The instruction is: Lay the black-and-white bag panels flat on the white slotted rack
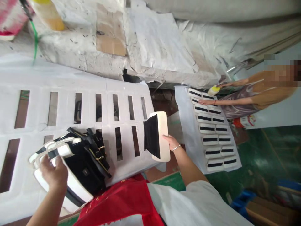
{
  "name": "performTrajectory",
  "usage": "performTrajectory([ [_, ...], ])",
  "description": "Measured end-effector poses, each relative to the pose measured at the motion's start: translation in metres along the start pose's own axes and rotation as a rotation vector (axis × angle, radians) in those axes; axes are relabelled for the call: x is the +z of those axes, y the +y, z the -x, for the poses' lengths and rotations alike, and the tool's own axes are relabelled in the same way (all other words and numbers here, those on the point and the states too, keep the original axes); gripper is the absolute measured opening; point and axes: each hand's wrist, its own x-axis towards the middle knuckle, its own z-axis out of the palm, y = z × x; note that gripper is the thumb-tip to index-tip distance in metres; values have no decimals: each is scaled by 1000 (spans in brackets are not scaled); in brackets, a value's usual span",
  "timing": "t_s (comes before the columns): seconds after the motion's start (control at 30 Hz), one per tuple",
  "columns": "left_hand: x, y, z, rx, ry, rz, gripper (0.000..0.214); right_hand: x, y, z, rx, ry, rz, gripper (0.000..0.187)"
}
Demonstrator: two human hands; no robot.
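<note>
My right hand [171,142] grips the edge of a cream bag panel [164,131], thumb on its face. A black fabric pouch [151,135] sticks out from that panel on the left. The panel is held up near the right end of the slotted white table. My left hand [54,171] has its fingers curled over the white edges of a stack of black-and-white bag pieces [82,172], which leans on the near side of the table. Black straps with gold-coloured hardware [100,153] hang over the stack's right side; the left fingertips are partly hidden.
The white table [127,169] has rows of rectangular slots. On a second table [185,125] at right lie several white pieces with black strips, where a co-worker [258,94] holds a yellow-topped bottle [213,90]. Another bottle [50,15] stands at upper left, boxes [270,210] at lower right.
</note>
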Motion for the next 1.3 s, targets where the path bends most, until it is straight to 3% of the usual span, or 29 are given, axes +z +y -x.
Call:
performTrajectory([
  [0.03,15,20,21,-4,-53,21,52,-11,-1,-5,3,3,36,39],
  [0.1,53,61,70,145,-310,177,41,-27,0,-14,-17,22,169,40],
  [0.17,100,101,123,164,-650,335,43,-37,3,-20,-58,55,308,39],
  [0.23,148,135,173,48,-971,494,56,-38,10,-18,-93,79,390,34],
  [0.3,190,160,213,-113,-1151,626,72,-31,21,-9,-159,52,562,27],
  [0.37,221,175,237,-198,-1158,708,72,-21,34,4,-314,-59,829,26],
  [0.47,245,176,244,-246,-952,697,53,-16,53,15,-597,-292,1028,36],
  [0.57,248,165,235,-326,-866,649,46,-31,68,5,-663,-245,1025,46],
  [0.67,239,160,230,-332,-910,645,49,-49,83,-17,-566,-130,907,47],
  [0.8,235,165,234,-333,-891,632,52,-51,97,-41,-373,-180,599,51],
  [0.9,251,171,234,-336,-899,619,54,-50,101,-57,-184,-84,311,62],
  [1.0,279,178,235,-237,-906,523,52,-67,99,-78,-26,-35,56,63],
  [1.1,305,181,245,-184,-1039,367,46,-96,94,-102,12,-16,-157,53],
  [1.2,316,178,261,-247,-1199,264,48,-115,85,-120,20,-41,-227,48],
  [1.3,312,171,272,-140,-1169,246,46,-112,72,-131,-10,-114,-242,50],
])
